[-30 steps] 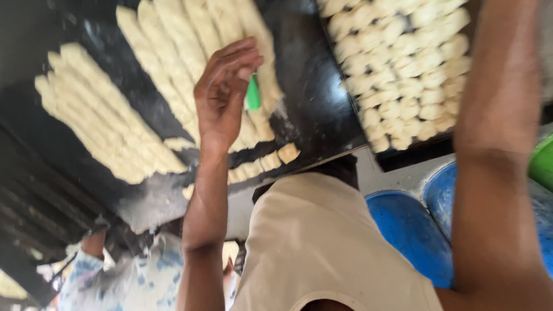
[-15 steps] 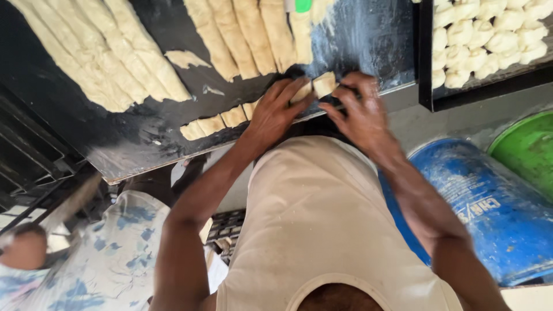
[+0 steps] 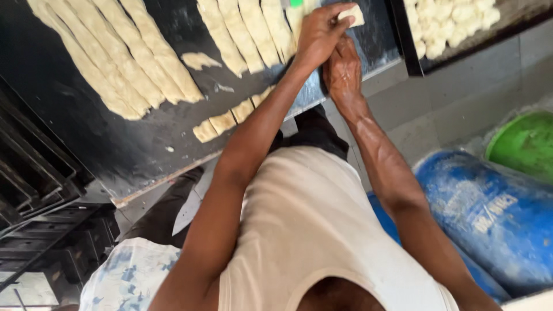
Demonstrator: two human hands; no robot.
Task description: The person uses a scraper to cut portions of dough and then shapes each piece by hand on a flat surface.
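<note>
Fingers of the left hand (image 3: 315, 34) are curled and pinched on a small cut dough piece (image 3: 351, 15), holding it above the dark work table (image 3: 86, 115) near its front edge. Right hand (image 3: 344, 70) sits just below and touching the left, back of hand to camera; its fingers are hidden, so can't tell if they're spread or closed. Long dough strips (image 3: 253, 31) lie side by side just left of the hands, a second batch of strips (image 3: 109, 57) further left. Row of short cut pieces (image 3: 222, 122) lines the table's front edge, below the left forearm. One flat scrap (image 3: 199, 59) between the two strip groups. Small green object (image 3: 296, 3) at the top edge, just beside the left hand, mostly cut off. Black tray (image 3: 410, 57) of small dough lumps (image 3: 446, 26) to the right, apart from the hands. Blue drum (image 3: 489, 213) and green tub (image 3: 524, 144) on the floor to the right. Dark racks (image 3: 34, 190) to the left.
</note>
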